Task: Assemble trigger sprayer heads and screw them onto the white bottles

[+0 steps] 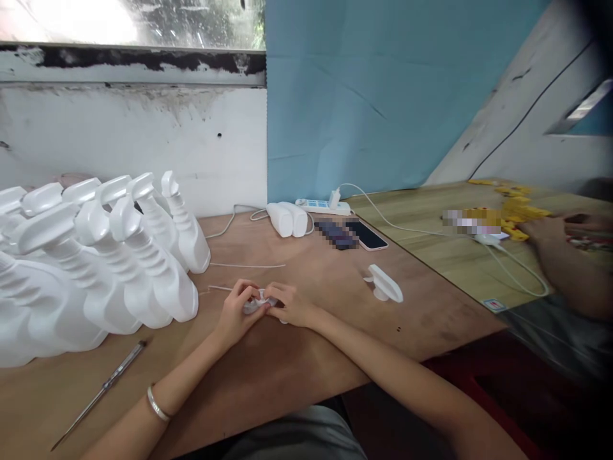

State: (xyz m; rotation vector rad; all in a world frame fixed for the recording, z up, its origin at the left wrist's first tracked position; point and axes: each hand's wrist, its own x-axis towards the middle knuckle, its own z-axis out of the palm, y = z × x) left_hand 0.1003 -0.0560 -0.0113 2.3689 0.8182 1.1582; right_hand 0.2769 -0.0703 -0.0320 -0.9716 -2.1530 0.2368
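Both of my hands meet low over the brown tabletop, near its middle. My left hand [241, 312] pinches one side of a small whitish plastic part [251, 306], and my right hand [293, 306] grips its other side. Fingers cover much of this part, so its exact kind cannot be made out. Close behind the left hand, a thin white wire or rod [218, 288] lies on the table. To the right of my hands rests a loose white plastic piece [387, 284] with a long rounded head and a short stub.
White moulded housings [160, 281] with ribbed necks crowd the left side. A long thin screwdriver [108, 383] lies before them. Behind are a paired white device [287, 219], a power strip [318, 207] and a phone [368, 235]. Another person's hand [546, 236] is near yellow pieces [520, 207].
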